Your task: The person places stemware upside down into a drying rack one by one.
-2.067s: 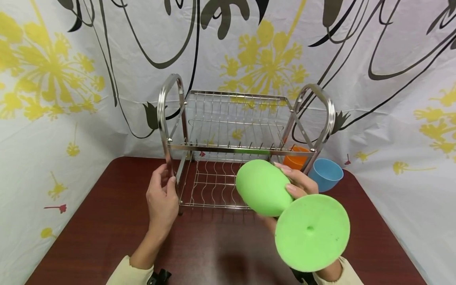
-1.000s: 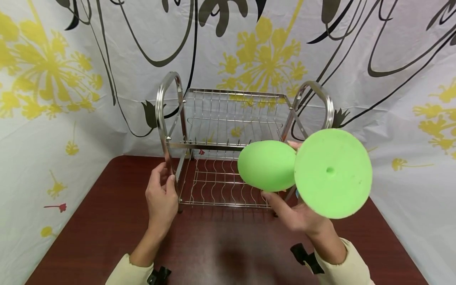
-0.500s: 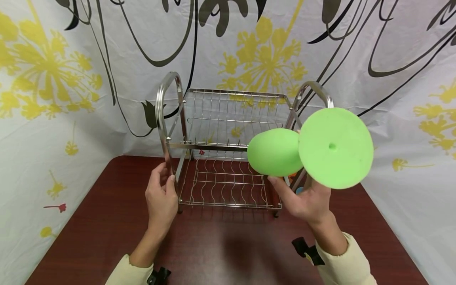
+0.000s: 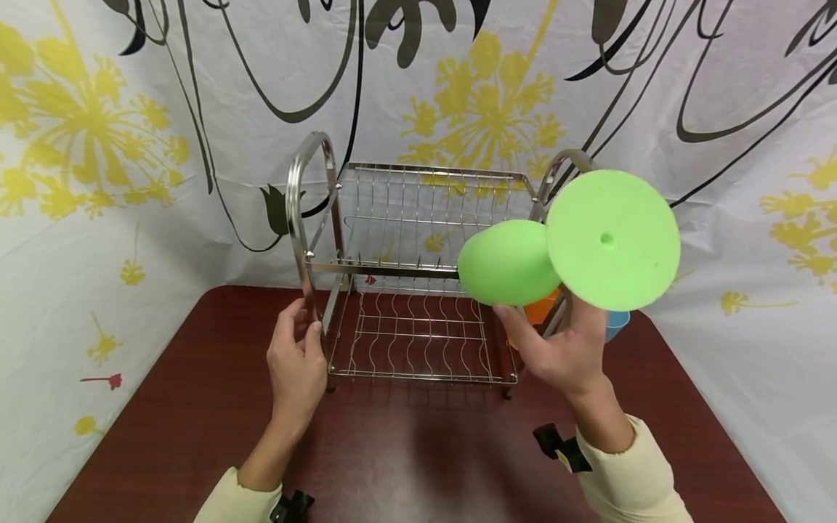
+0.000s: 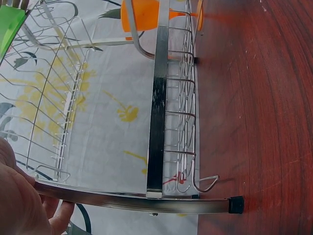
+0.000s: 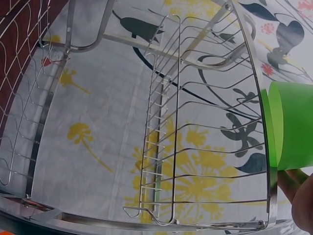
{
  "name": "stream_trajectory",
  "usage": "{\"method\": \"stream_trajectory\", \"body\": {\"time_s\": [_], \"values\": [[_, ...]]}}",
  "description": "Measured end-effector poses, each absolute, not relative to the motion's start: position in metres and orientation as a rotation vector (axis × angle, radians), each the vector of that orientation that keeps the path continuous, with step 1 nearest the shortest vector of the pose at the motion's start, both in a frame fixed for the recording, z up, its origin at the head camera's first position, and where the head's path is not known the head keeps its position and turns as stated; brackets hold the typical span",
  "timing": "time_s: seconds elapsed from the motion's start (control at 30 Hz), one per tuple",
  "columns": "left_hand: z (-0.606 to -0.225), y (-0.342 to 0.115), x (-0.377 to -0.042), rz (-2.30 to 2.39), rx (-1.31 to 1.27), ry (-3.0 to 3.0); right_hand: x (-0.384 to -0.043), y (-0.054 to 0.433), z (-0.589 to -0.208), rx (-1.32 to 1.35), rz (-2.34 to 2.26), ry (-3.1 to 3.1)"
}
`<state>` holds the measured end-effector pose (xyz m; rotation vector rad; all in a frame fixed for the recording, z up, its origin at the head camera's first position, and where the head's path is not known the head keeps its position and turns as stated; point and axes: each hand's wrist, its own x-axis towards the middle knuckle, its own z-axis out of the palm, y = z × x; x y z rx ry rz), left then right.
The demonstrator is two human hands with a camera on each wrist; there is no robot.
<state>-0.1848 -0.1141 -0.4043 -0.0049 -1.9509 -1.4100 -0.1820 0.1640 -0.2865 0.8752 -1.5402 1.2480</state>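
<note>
We see the rack (image 4: 379,269) gripped at its left upright (image 4: 297,225) by the left hand (image 4: 297,361), while the right hand (image 4: 567,354) pinches a tilted green goblet (image 4: 510,263) before the rack's right end; a slackened pinch, we judge, could drop it; its stem, some fingertips and much of the orange cup (image 4: 539,310) beside the rack are hidden

The reddish table (image 4: 405,436) bears a metal rack (image 4: 382,269).
</note>
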Motion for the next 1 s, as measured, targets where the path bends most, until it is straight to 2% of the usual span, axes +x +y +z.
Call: {"method": "stream_trajectory", "body": {"time_s": [0.63,1.0], "values": [[-0.404,-0.114,-0.185,-1.413,-0.010,-1.953,-0.186,0.158,-0.267,0.800,1.186,-1.573],[-0.405,-0.114,-0.186,-1.427,-0.014,-1.955,-0.201,0.164,-0.266,0.708,1.180,-1.646]]}}
